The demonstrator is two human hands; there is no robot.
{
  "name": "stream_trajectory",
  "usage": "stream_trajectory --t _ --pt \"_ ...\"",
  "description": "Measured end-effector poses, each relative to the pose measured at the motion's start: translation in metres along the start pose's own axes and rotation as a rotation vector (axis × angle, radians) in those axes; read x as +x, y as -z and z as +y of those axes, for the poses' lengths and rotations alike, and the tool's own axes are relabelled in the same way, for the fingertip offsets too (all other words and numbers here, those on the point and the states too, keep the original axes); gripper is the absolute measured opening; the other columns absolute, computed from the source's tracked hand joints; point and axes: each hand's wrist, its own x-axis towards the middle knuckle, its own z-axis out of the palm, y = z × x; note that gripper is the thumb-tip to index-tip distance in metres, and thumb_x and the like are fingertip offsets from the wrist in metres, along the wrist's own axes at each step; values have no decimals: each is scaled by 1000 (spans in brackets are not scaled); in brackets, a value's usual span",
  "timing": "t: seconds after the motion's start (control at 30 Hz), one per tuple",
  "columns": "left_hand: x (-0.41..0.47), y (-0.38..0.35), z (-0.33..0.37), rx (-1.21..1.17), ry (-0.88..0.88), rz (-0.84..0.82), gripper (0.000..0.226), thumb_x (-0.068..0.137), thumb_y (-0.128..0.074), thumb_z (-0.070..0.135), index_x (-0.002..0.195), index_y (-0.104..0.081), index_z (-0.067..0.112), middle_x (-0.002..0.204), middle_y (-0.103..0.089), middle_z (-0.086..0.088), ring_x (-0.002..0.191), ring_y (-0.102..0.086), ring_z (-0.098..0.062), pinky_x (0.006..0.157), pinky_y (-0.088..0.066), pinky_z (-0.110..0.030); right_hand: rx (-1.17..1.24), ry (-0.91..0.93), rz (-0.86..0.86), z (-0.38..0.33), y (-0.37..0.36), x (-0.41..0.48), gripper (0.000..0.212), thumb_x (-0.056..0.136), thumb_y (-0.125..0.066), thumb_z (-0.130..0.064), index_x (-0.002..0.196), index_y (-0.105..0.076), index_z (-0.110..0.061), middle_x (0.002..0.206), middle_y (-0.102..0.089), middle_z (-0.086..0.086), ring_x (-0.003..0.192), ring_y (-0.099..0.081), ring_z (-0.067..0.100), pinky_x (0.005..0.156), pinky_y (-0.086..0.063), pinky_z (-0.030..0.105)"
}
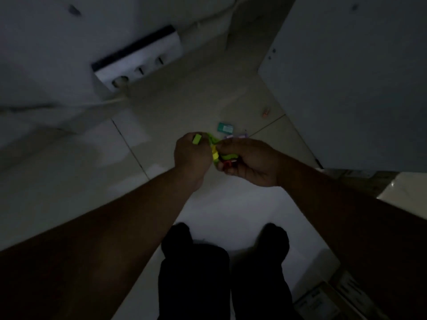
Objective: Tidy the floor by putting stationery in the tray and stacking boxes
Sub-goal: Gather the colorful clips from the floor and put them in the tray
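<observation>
Left hand [191, 158] curls round a lime-green oblong piece [196, 139]; right hand [250, 163] grips small green, yellow and red stationery bits [225, 159] above the pale tiled floor [76, 158]. A small teal box [224, 128] lies on the tiles just beyond.

Bare left hand [191, 155], right hand [250, 163] and forearms [120, 213]; black trousers [196, 285], dark footwear [179, 236].

No writing is legible; the label on the teal box [224, 128] is blurred.
</observation>
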Motion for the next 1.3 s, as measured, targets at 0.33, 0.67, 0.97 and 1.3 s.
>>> stream_trajectory --t 0.33,0.67,0.97,1.3 --pt "-119 71 100 43 -81 36 23 98 -46 26 111 -60 14 96 -61 3 75 -55 -9 51 -41 -8 106 98 79 -51 -106 -131 11 97 -51 -9 105 -58 -5 77 -61 8 60 -58 12 50 -47 20" --pt "-253 147 255 37 -248 -240 28 89 -53 47 109 -62 30 96 -68 14 88 -63 -1 70 -50 -18 64 311 115 -157 -190 -311 4 92 -58 -8 93 -59 -12 74 -61 6 60 -56 14 50 -44 22" --pt "-355 192 369 -202 -345 -394 44 80 -69 37 120 -62 21 112 -70 -2 105 -66 -19 95 -52 -45 32 550 243 -229 -253 -441 9 91 -61 -4 98 -61 -9 73 -62 7 57 -57 14 48 -43 23" --pt "-369 145 456 -219 -453 -347 33 85 -69 24 117 -65 19 109 -71 -2 103 -66 -18 93 -54 -45 -70 699 415 -307 -221 -475 9 84 -72 -14 89 -64 -15 69 -64 12 55 -58 20 47 -45 27"
